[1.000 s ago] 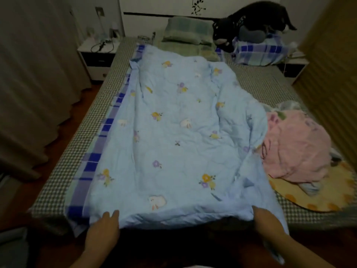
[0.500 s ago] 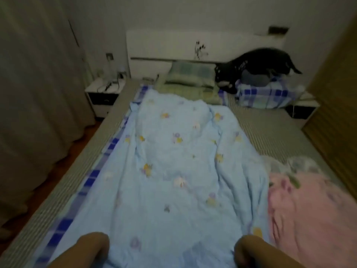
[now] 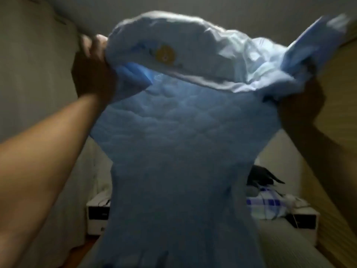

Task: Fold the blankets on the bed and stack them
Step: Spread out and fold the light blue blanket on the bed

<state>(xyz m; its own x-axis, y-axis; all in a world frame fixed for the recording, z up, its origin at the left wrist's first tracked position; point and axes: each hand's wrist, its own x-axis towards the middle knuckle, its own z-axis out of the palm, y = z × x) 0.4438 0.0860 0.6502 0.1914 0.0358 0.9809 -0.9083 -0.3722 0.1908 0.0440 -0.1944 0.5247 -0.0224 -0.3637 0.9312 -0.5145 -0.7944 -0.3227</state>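
At the far left hangs a pale grey curtain, and in front of it the bare left forearm rises to the left hand, raised high with its fingers curled tightly round one gathered corner of the light blue quilted blanket with a small yellow flower print. The blanket hangs in the air between the two raised hands, filling the middle of the view; its top edge flops over toward the camera, and the quilted cloth drops down out of the bottom of the picture, hiding most of the bed. Low to the left of it stands a white bedside cabinet. To the right of the hanging cloth, a dark plush toy rests on a blue and white checked pillow, beside the grey bed surface. Further right the right hand, dark and blurred, grips the other bunched corner of the blanket.
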